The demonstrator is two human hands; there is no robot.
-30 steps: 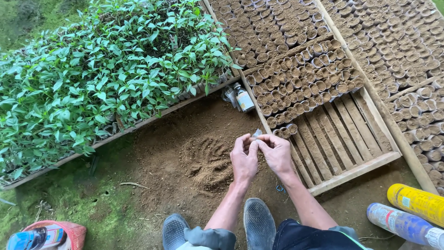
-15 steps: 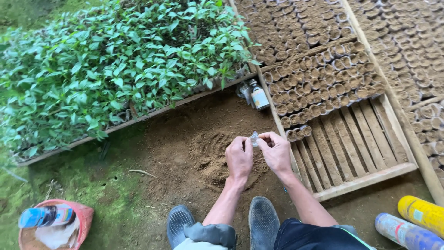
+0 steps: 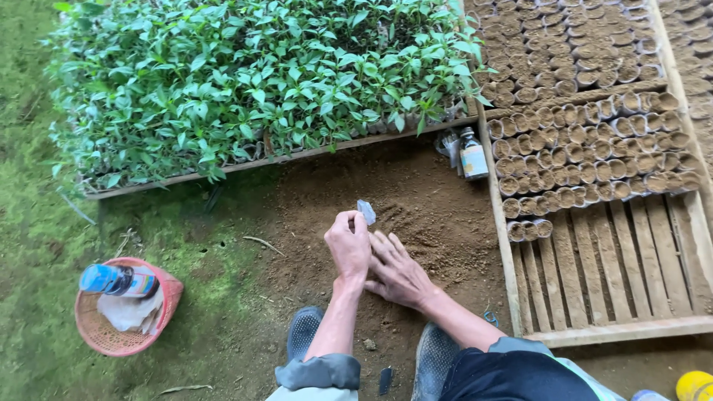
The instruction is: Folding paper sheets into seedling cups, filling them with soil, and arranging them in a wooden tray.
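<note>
Left hand (image 3: 349,245) at centre pinches a small sleeve (image 3: 366,212); right hand (image 3: 397,269) lies open on soil (image 3: 416,200); I'd keep the sleeve upright

A small brown glass bottle with a pale yellowish label (image 3: 473,153) stands on the soil at the left edge of the wooden slatted tray (image 3: 594,334), with a crumpled clear plastic wrapper (image 3: 448,144) just beside it. At lower left, a blue-capped plastic bottle with a dark multicoloured label (image 3: 119,281) lies on white cloth inside the round pink woven basket (image 3: 93,334). The left hand (image 3: 349,243) pinches a small greyish plastic sleeve (image 3: 366,211) upright. A yellow cylindrical container (image 3: 694,386) shows at the bottom right corner.
</note>
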